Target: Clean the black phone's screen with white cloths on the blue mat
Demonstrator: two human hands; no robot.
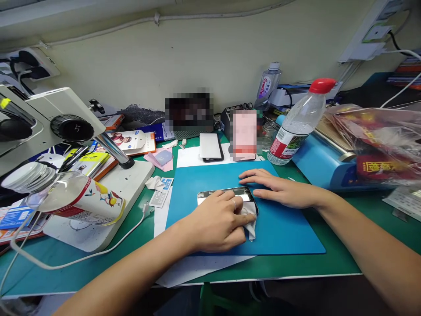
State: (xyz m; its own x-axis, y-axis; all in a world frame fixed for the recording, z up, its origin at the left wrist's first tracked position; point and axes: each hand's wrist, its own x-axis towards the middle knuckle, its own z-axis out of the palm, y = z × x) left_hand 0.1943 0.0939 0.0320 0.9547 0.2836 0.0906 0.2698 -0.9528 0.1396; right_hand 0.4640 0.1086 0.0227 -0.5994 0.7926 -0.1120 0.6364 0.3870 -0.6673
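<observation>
A smartphone [204,196] lies on a blue mat [289,235], its screen reflecting light. My left hand [215,221], with a ring on one finger, covers much of the phone. Its fingers press a crumpled white wipe [251,231] onto the right end of the screen. Most of that wipe is hidden under the hand. My right hand [279,188] rests on the mat just right of the phone, its fingers stretched out and holding nothing. Its thumb tip comes close to the phone's upper right corner; whether they touch I cannot tell.
A microscope stand [134,175] and an open plastic jar [88,197] occupy the left. Behind the mat are a white-topped flat device [211,147] and a propped-up phone [244,136]. A red-capped bottle [292,127] leans beside a blue machine [322,162]. A white cable [108,250] crosses the left.
</observation>
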